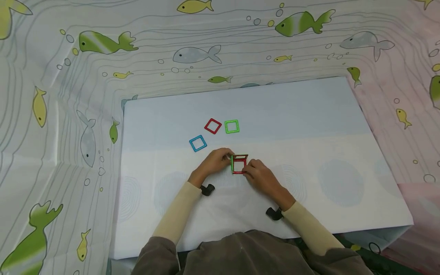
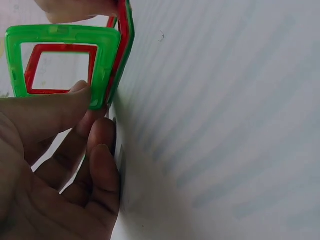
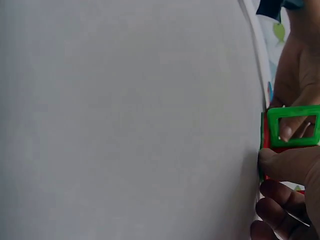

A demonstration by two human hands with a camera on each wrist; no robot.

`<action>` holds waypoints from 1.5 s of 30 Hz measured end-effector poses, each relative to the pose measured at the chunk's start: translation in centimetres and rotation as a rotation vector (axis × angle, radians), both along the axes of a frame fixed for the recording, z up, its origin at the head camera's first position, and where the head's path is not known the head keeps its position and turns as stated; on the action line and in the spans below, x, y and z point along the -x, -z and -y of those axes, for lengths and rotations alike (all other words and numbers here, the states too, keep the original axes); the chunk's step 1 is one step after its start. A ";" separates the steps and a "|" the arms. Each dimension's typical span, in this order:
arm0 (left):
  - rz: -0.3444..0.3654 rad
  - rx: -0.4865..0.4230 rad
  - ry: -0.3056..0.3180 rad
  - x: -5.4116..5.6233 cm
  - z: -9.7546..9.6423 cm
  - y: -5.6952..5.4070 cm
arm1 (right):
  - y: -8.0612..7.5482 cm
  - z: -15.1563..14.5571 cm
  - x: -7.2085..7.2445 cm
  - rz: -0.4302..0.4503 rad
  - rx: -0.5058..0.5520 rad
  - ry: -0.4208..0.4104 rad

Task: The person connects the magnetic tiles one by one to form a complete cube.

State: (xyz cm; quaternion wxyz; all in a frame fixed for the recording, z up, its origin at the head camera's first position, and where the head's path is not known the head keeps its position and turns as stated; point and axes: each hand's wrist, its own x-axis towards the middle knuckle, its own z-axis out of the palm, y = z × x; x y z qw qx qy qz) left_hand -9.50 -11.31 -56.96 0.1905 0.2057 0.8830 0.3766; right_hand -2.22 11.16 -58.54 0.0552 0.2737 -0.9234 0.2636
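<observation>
Pinching the upright green square frame (image 2: 102,65), the left hand (image 1: 216,160) holds it beside the red base square (image 1: 238,172) on the table (image 1: 326,152). The right hand (image 1: 262,176) seemingly pinches this base; light pressure should align edges.

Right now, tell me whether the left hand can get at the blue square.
Likely yes: the blue square lies near the left hand, nothing visibly between them, though that hand holds the upright green square.
</observation>
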 end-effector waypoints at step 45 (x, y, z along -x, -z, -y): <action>-0.217 0.078 0.027 -4.8 1.2 0.9 | -0.2 -0.3 3.2 -0.059 0.039 -0.074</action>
